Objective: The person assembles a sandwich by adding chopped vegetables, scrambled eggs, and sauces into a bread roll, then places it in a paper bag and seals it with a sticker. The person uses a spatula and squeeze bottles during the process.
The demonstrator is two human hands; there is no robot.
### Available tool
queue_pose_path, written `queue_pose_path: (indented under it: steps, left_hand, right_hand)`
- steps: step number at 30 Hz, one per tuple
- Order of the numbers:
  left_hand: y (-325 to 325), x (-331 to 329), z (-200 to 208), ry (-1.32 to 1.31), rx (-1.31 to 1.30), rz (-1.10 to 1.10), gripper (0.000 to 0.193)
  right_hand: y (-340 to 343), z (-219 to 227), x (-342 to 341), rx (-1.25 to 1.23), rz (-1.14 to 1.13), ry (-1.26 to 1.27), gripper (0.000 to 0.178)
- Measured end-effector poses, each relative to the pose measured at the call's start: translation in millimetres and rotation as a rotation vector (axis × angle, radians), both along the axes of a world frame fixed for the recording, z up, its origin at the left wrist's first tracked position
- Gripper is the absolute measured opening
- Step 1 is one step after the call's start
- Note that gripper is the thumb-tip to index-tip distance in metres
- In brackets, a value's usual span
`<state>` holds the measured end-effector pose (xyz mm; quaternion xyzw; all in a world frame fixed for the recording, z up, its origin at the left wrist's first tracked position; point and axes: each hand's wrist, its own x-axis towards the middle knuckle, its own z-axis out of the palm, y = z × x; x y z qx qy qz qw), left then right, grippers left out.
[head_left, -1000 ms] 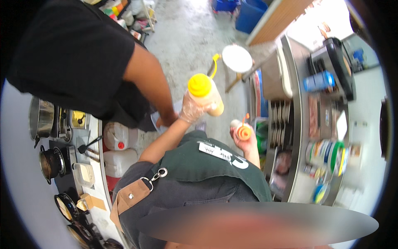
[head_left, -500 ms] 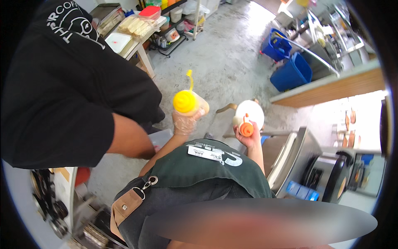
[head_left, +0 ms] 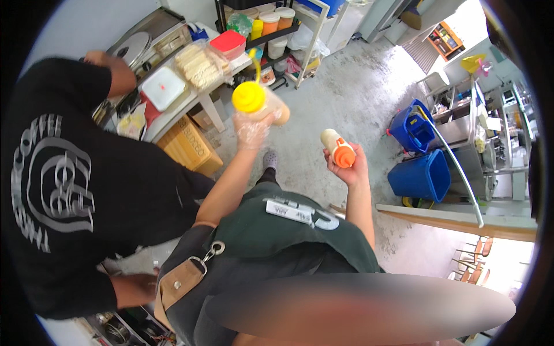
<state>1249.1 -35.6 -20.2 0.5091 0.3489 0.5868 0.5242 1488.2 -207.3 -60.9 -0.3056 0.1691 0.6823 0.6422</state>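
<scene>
Head view, looking down over a dark green apron (head_left: 288, 242). Left hand (head_left: 252, 130), in a clear thin glove, closed around a squeeze bottle with a yellow cap (head_left: 259, 102), raised in front of the chest and tipped with the cap toward the camera. Right hand (head_left: 348, 167), bare, fingers curled around a smaller squeeze bottle with an orange cap (head_left: 337, 149), held up just to the right, well apart from the first bottle. Both bottles in the air over a grey concrete floor (head_left: 346, 98). On the left, another person in a black printed shirt (head_left: 63, 190), very close. Beyond, a bench (head_left: 173, 109) carrying a white lidded container (head_left: 163, 87) and a red-lidded box (head_left: 231, 42); cardboard box (head_left: 187, 147) beneath. Two blue bins (head_left: 420, 173) at right.
</scene>
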Motion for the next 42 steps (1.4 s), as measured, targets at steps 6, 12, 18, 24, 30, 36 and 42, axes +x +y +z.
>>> queue_pose_path:
  steps: [6,12,18,24,30,36,42]
  left_hand:
    - [164.4,123.1,44.6,0.280,0.387,-0.089,0.057]
    - [317.7,224.8,97.1,0.273,0.523,-0.032,0.065]
    - [459.1,268.8,131.7,0.556,0.613,0.322,0.061]
    - [557.0,281.0,129.5,0.421,0.483,0.634,0.037]
    - [609.6,300.4,113.0,1.019,0.535,0.515,0.039]
    - [620.0,285.4,108.3,1.005,0.185,0.262,0.053]
    - [605.2,233.4,122.9,0.568,0.196,-0.110,0.073]
  right_hand:
    - [115.9,6.8,83.5,0.071,0.000,0.027,0.065]
    - [199.3,30.1,155.1,0.178,0.023,-0.067,0.069]
    - [321.6,61.9,234.5,0.231,0.287,-0.233,0.060]
    - [500.1,127.8,290.9,0.414,0.618,-0.323,0.060]
    - [652.1,169.4,272.2,0.512,0.861,-0.174,0.057]
    - [718.7,165.9,262.4,0.530,1.065,-0.050,0.046]
    - [757.8,164.4,241.6,0.244,1.051,0.377,0.048]
